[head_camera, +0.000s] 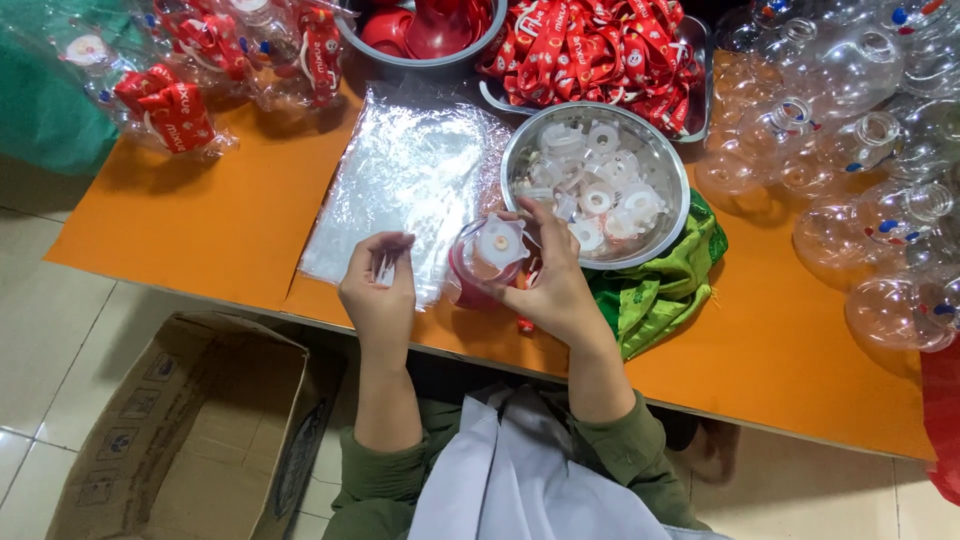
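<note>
We see a red lid (487, 262) with a white disc part seated on its top, held just above the near edge of the orange counter (210, 225), between the two hands. Our right hand (553, 290) grasps this lid, fingers wrapped around its side and the thumb pressing on the white part. Our left hand (379, 290) sits just to the left of it, fingers pinched together on a small clear piece (385, 266) that is too small for us to tell more about. Under and behind the left hand lies a flat stack of clear plastic bags (405, 185), glossy and crinkled. Just beyond the right hand stands a round steel bowl (672, 215) filled with white ring-shaped parts (600, 180), and a crumpled green cloth (668, 285) lies against the bowl's right side. Farther back we see a steel tray heaped with red straps (600, 50) and another steel bowl holding red lids (425, 25). At the counter's right, many clear round bottles (850, 150) are piled together; at the far left, bagged bottles with red straps (190, 70) lie in a heap. On the tiled floor at lower left stands an open cardboard box (190, 430).
</note>
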